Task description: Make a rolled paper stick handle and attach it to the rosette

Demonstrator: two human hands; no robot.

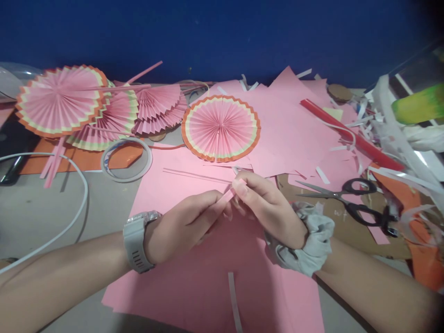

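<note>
Both hands meet over a stack of pink paper (208, 296), closed on a narrow pink paper strip (228, 196). My left hand (194, 213), with a grey watch on its wrist, pinches the strip's lower end. My right hand (265, 203), a grey scrunchie around its wrist, grips the upper end between thumb and fingers. The fingers hide part of the strip. Just beyond them lies a round pleated paper fan (221, 128), pink with pale yellow and orange rims. A thin white strip (233, 300) rests on the pink paper nearer to me.
More pleated fans (60, 101) are piled at the left, behind a roll of tape (126, 159) and a white cable (83, 208). Open scissors (343, 199) lie on brown cardboard at the right. A red stick-like roll (350, 134) and white paper scraps (322, 175) lie farther back.
</note>
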